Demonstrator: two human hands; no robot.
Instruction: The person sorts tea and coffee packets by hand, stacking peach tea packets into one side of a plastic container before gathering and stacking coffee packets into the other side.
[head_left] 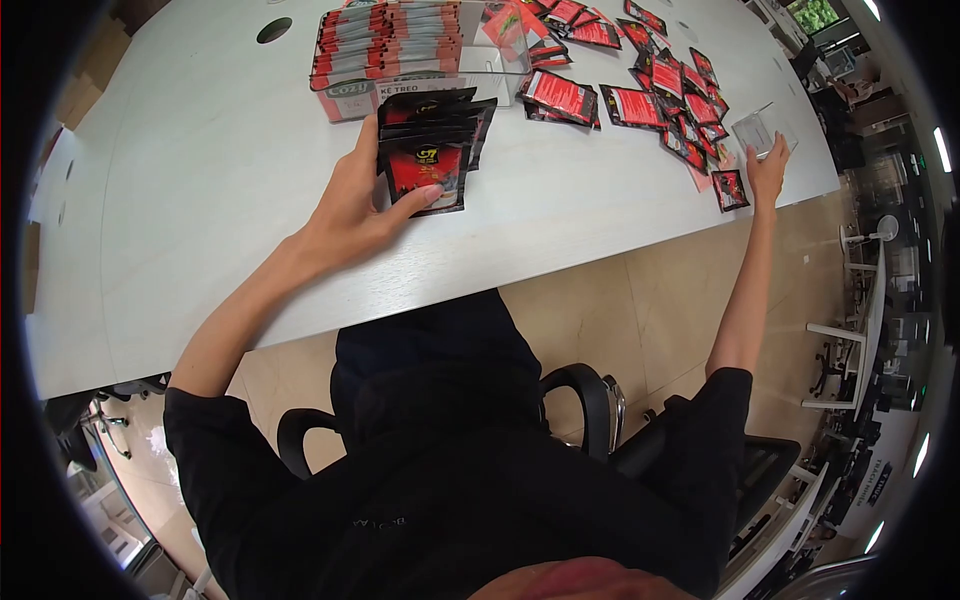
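Observation:
My left hand is wrapped round a bunch of black-and-red G7 coffee sachets, standing roughly upright one behind another, with the thumb across the front one. Far to the right, my right hand grips a small clear plastic box near the table's right edge. A single coffee sachet lies just left of that hand. Behind my left hand stands a clear plastic bin filled on its left side with a row of red-and-silver packets.
Loose coffee sachets are scattered over the right half of the white table. A round cable hole sits at the back left. Chair armrests flank my lap below the table's front edge.

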